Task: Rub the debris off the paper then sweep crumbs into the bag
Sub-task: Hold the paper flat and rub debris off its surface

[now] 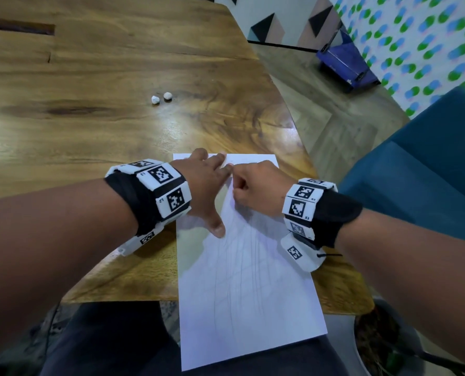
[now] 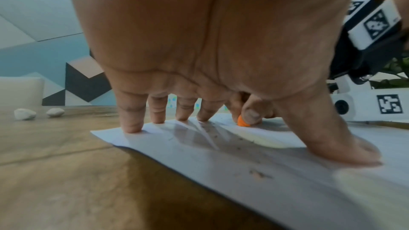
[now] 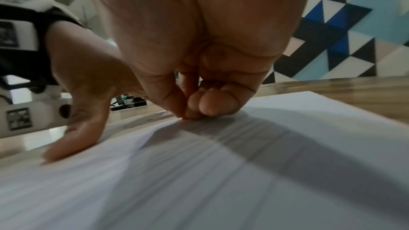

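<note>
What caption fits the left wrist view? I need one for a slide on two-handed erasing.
Left hand pins the paper flat while the right hand rubs it with an orange eraser.

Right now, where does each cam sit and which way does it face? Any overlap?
Head: above, looking down at the table; both forearms, left hand and right hand on the paper.
Left wrist: under the palm, looking along the fingers spread on the paper.
Right wrist: under the palm, looking at curled fingers.
Shared: both wrist views show the orange eraser in the right hand.
</note>
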Demonstrator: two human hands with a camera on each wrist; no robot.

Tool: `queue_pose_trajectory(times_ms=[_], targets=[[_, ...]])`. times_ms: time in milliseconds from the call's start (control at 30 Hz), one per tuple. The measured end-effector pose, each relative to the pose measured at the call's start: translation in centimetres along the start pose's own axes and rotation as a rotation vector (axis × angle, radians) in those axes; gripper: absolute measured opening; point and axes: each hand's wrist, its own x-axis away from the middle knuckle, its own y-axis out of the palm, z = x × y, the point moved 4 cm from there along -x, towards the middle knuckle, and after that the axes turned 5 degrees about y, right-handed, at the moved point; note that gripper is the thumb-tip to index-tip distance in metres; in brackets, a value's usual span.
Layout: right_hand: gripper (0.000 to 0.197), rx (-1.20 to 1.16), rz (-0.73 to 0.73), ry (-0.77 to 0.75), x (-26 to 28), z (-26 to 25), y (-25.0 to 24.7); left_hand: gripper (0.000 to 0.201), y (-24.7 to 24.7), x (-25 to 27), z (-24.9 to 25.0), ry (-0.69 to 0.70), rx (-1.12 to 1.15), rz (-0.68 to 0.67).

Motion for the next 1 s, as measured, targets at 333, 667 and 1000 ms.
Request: queue_pose_trajectory(times_ms=[333, 667, 1000], targets=[[0.008, 0.081, 0.065, 0.206, -2.4, 3.0, -2.8, 0.143, 0.1, -0.1, 0.0, 0.000, -0.009, 0.015], [0.010, 0.081, 0.062, 0.163, -2.8, 2.3, -2.3, 0.143, 0.2, -0.1, -0.1, 0.005, -0.026, 0.000], [0.017, -0.001, -0.018, 0.055, 0.0, 0.0, -0.6, 0.143, 0.2, -0.4, -0.1, 0.011, -0.030, 0.016]])
